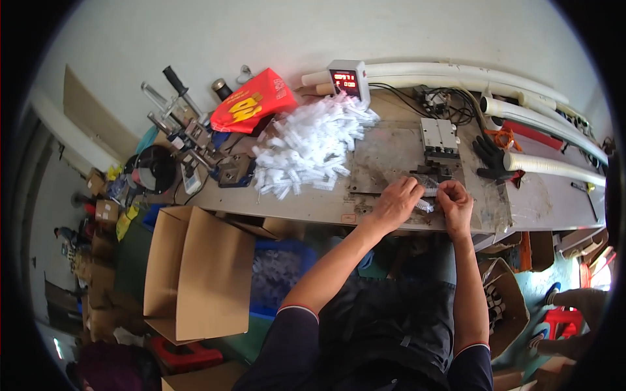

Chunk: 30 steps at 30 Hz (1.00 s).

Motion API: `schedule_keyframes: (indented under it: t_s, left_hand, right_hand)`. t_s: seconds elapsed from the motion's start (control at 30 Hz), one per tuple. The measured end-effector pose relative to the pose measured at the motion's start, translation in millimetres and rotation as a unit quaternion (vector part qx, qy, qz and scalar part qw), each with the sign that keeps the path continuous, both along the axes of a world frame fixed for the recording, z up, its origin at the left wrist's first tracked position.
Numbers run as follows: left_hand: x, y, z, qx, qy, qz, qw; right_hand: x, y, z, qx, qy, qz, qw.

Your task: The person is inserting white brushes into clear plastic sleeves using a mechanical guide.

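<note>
My left hand [396, 203] and my right hand [456, 203] meet at the front of a small bench fixture [439, 137] with a grey metal block on top. Both hands have their fingers pinched on a clear ribbed plastic piece [430, 191] that spans the gap between them. A second such piece [424, 205] shows just below, beside the left fingers; whether it is held or lies on the bench I cannot tell. To the left, a large heap of clear ribbed plastic pieces [306, 143] covers part of the worktop.
A counter box with a red display [347, 79] stands behind the heap, near a red bag [254, 101]. A hand press [189, 124] is at the left. White tubes [551, 166] and black gloves [490, 156] lie right. Below are an open carton [215, 280] and a blue bin [264, 307].
</note>
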State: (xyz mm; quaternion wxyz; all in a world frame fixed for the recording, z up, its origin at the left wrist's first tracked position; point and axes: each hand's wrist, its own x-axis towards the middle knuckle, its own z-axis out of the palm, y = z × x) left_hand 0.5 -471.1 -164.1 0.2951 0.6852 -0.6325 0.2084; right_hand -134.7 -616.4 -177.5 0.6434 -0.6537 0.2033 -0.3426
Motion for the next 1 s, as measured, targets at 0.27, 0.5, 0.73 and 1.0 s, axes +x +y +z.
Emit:
schedule_keyframes:
  t_s: [0.27,0.5,0.73,1.0]
  left_hand:
    - [-4,23,-1,-0.036,0.084,0.036,0.995]
    - [8,184,-10,-0.184,0.200,0.228,0.935]
    - [100,493,42,-0.153,0.073,0.630,0.758]
    - [111,503,25,-0.105,0.026,0.645,0.757]
  right_hand:
    - [4,8,5,-0.003,-0.004,0.006,1.000]
    - [1,-2,-10,-0.018,-0.024,-0.008,1.000]
    - [4,2,-10,-0.062,0.005,-0.003,0.998]
    - [11,10,-5,-0.085,0.024,-0.051,0.995]
